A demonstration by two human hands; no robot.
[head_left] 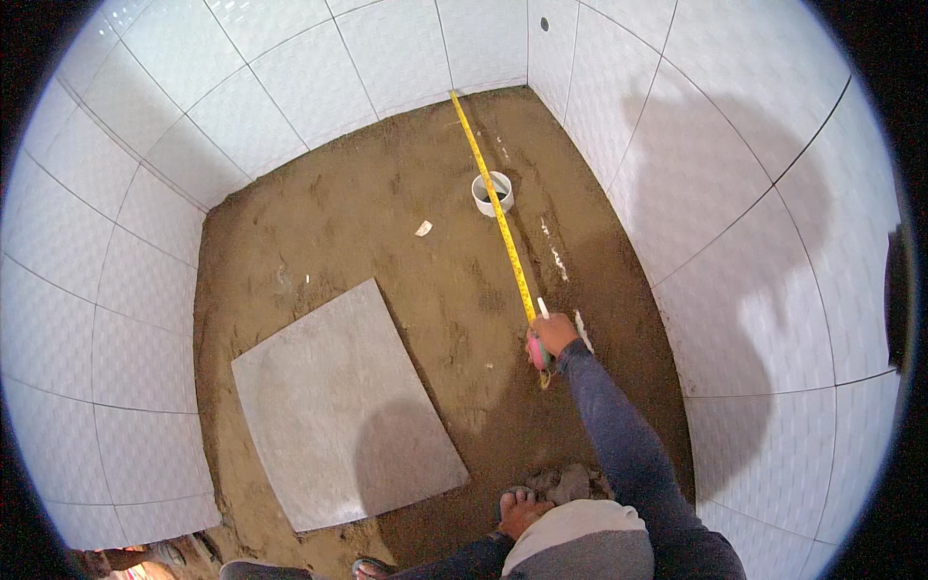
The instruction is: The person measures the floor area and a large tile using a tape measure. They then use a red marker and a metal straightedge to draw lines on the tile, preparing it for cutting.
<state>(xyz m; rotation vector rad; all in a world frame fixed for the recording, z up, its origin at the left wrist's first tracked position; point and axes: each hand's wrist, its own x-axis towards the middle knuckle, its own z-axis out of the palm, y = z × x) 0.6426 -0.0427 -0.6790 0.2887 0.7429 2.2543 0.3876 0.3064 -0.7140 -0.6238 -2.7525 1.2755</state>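
My right hand (556, 335) is closed around a tape measure (539, 353) with a pink and green case. A slim white stick, perhaps a pen or chalk, pokes up from the same hand. The yellow tape blade (509, 246) runs out from the case to the foot of the far wall. On its way it passes over the mouth of a round white pipe (478, 200) set in the brown floor. My left hand is out of view.
A loose grey tile (329, 406) lies on the rough sand-coloured floor (319, 213), left of my arm. White tiled walls (739, 242) enclose the floor. A small white chip (423, 228) rests left of the pipe. My foot (522, 509) and rubble (570, 480) are at the near edge.
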